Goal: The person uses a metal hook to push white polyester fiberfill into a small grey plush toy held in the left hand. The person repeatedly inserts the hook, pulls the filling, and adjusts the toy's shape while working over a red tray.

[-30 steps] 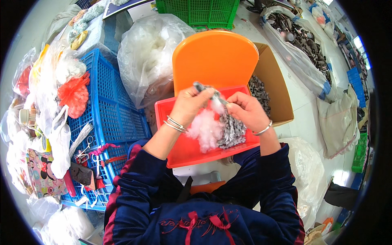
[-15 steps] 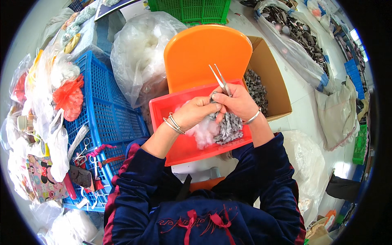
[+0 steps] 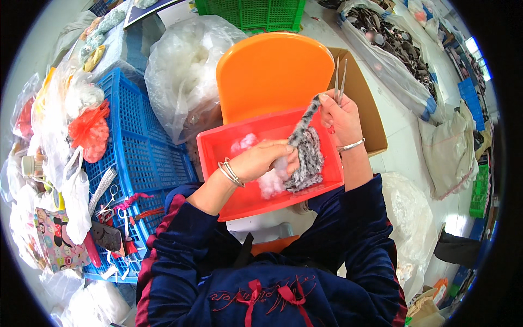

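With the thumb and fingers of my right hand (image 3: pixel 342 116) I pinch the upper end of a grey and black furry strip (image 3: pixel 305 122); there is no gap between them. In the same hand I hold the metal tweezers (image 3: pixel 341 79), whose two tips point upward and stand a little apart. My left hand (image 3: pixel 268 158) is lower, and its thumb and fingers are closed on the other end of the strip, so the strip goes slantwise between my two hands, above the red tray (image 3: pixel 210 158). Some white fluff (image 3: pixel 272 185) lies in the tray below my left hand; whether these fingers hold fluff also, I cannot tell. Right beside it is a pile of grey furry pieces (image 3: pixel 310 166). Beyond the tray is an orange seat (image 3: pixel 275 76), and to its right a cardboard box (image 3: pixel 373 125)
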Demonstrator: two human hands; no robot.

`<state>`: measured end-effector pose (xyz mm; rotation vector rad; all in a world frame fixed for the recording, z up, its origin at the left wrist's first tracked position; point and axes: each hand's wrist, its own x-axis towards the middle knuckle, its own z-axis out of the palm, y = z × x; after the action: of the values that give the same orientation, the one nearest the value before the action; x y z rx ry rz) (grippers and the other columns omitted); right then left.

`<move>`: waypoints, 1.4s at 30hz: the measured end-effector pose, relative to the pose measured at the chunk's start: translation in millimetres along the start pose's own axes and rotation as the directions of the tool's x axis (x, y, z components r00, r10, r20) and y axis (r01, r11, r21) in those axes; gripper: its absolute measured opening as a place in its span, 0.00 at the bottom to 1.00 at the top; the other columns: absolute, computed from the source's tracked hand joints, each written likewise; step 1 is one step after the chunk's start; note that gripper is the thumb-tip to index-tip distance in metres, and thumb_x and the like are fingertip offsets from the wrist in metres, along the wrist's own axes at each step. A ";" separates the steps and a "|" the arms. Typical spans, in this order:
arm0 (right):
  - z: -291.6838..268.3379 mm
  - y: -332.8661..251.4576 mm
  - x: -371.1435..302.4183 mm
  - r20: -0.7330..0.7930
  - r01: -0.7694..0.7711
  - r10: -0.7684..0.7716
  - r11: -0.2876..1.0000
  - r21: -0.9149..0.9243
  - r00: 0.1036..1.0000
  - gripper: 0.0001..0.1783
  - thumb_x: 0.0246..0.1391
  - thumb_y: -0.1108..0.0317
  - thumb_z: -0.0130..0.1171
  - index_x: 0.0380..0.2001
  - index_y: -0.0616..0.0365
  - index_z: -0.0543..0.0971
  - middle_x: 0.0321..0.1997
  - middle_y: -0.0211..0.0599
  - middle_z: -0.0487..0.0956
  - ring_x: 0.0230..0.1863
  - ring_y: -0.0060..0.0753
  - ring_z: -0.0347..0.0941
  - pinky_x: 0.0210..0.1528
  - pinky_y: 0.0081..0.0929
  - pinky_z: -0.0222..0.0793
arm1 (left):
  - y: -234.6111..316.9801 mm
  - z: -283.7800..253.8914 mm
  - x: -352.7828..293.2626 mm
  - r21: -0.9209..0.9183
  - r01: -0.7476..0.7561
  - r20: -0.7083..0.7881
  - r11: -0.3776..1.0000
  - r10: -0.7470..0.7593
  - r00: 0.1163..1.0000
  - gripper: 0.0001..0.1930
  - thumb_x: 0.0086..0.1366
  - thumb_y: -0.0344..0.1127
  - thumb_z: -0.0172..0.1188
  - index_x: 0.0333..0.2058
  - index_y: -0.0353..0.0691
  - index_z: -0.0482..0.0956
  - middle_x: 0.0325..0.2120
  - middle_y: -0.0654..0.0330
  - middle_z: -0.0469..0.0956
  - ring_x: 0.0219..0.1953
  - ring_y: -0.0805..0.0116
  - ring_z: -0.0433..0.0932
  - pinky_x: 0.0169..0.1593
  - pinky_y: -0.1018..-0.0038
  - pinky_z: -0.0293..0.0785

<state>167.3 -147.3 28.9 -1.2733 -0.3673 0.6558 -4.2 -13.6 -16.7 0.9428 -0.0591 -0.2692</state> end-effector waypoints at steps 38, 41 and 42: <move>41.7 -0.8 -25.8 0.274 -0.146 0.204 0.965 -0.218 0.940 0.07 0.60 0.67 0.56 0.31 0.59 0.74 0.25 0.25 0.74 0.27 0.12 0.67 0.27 0.17 0.64 | 21.0 -4.0 -6.1 0.252 0.043 -0.441 0.967 0.075 0.894 0.07 0.60 0.34 0.65 0.33 0.38 0.82 0.24 0.68 0.78 0.25 0.82 0.71 0.30 0.82 0.66; 15.1 1.1 -21.0 0.221 -0.051 0.104 0.972 -0.230 0.970 0.07 0.62 0.68 0.54 0.36 0.60 0.72 0.25 0.27 0.72 0.27 0.14 0.66 0.27 0.17 0.62 | 31.4 -8.8 -11.5 0.159 -0.076 -0.596 0.984 0.157 0.787 0.06 0.60 0.32 0.63 0.34 0.36 0.81 0.25 0.64 0.78 0.26 0.76 0.74 0.32 0.79 0.69; 14.9 4.2 -23.3 0.227 0.070 0.008 0.940 -0.335 0.974 0.07 0.61 0.68 0.54 0.36 0.61 0.72 0.25 0.27 0.72 0.26 0.15 0.66 0.27 0.17 0.62 | 34.8 -10.2 -13.1 0.145 -0.117 -0.626 0.982 0.183 0.758 0.06 0.61 0.32 0.62 0.34 0.36 0.80 0.25 0.64 0.78 0.26 0.76 0.73 0.32 0.78 0.69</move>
<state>139.6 -150.3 31.3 -1.5224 -0.7124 0.7333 -8.1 17.1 6.3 1.0809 0.4875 0.2216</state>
